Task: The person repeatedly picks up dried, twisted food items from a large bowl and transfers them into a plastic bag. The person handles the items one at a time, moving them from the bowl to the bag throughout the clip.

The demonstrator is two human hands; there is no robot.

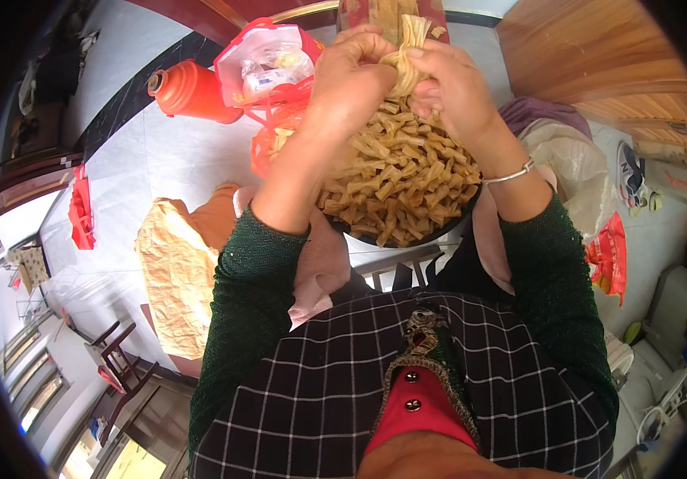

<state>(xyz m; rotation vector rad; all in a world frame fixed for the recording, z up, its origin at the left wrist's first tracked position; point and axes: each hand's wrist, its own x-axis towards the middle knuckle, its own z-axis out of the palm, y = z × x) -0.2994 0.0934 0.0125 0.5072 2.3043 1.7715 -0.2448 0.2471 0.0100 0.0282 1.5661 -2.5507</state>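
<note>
A bundle of pale yellow, ribbed strips point(413, 31), of a dried food I cannot identify for certain, is bent or looped between my hands. My left hand point(355, 69) pinches its left side, and the thumb and fingers of my right hand point(454, 84) grip it from the right. One end stands up above the fingers. Just below, a heap of short, knotted pieces of similar material point(403, 179) fills a round, dark container point(343, 229) between my knees. My left forearm hides part of the heap's left side.
A red board point(352, 13) stands beyond my hands. To the left are a red-and-white bag point(259, 42) holding plastic-wrapped items, an orange thermos flask point(191, 93) and crumpled brown paper point(176, 275). A translucent sack point(568, 161) and a red packet point(610, 257) lie to the right.
</note>
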